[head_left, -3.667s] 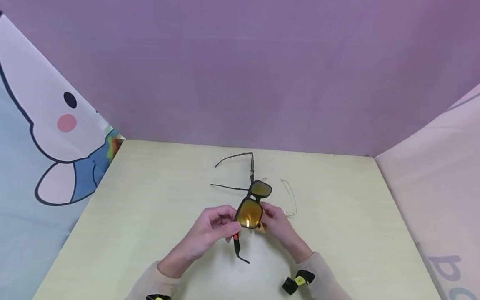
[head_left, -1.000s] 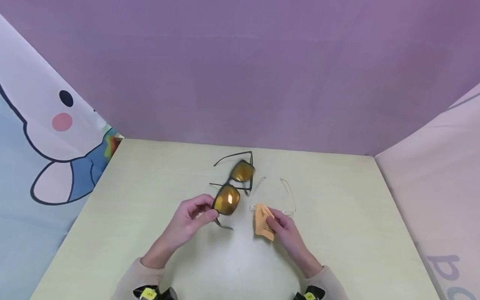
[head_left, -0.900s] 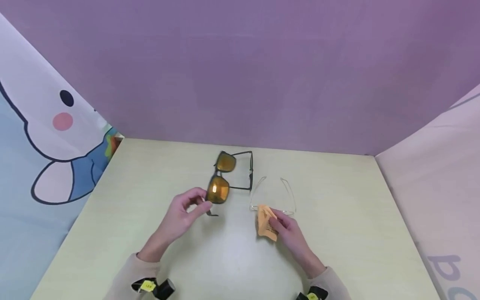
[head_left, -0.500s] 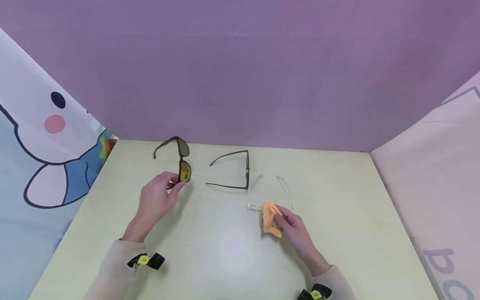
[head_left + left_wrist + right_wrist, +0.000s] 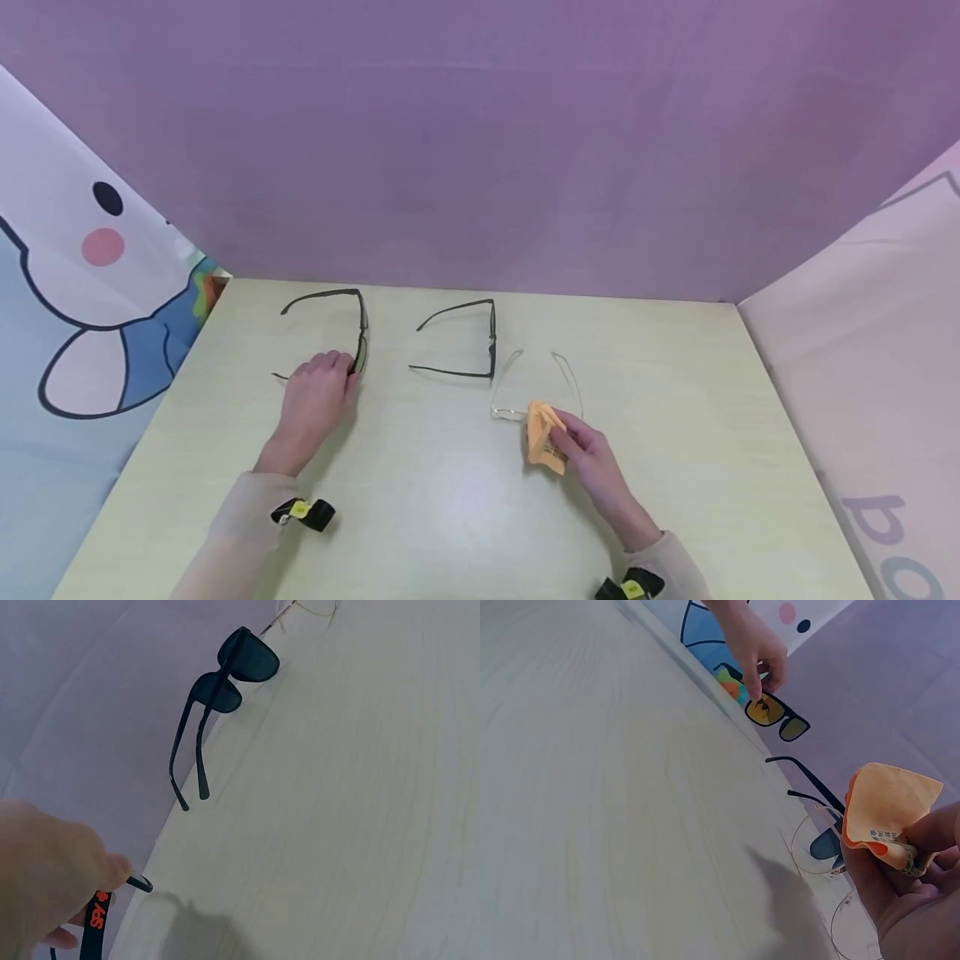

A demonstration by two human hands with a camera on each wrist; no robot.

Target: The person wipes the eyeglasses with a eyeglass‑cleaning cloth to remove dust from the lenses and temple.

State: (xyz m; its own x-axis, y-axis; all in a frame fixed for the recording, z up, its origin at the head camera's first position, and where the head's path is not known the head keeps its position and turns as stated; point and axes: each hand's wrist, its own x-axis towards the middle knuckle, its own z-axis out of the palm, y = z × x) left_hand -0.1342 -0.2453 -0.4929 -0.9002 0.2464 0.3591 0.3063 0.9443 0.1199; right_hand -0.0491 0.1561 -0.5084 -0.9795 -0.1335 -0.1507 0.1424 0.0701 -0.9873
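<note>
While the L hand (image 5: 318, 400) pinches the amber sunglasses (image 5: 765, 711) near the hinge of the near arm, the pair is left of the black sunglasses (image 5: 255, 660), well apart from them, arms unfolded & pointing away; whether it bears fully on the desk (image 5: 450, 508) I can't tell. Step looks like setting the pair down. To do it well, prob. best to lower both arm tips & frame together, fingers off the lenses, front roughly parallel w/ the black sunglasses, then let go w/o a sideways nudge, b/c a one-corner hold could swing the far end.

R hand (image 5: 596, 471) pinches the orange cloth (image 5: 546, 437) btwn thumb & fingers, right of & nearer the wearer than the black sunglasses. Wire glasses (image 5: 510, 414) lie there too, partly behind cloth & hand; best keep the cloth high enough not to snag that thin frame.

Count: glasses 3 (1 amber, 1 black, 1 wire), cloth 1, hands 2, black wrist straps (image 5: 303, 512) 2, one per sleeve. Purple backdrop (image 5: 480, 150), 1, rises beyond the black sunglasses; printed side panels (image 5: 82, 300) 2, one far left of them, one far right.
</note>
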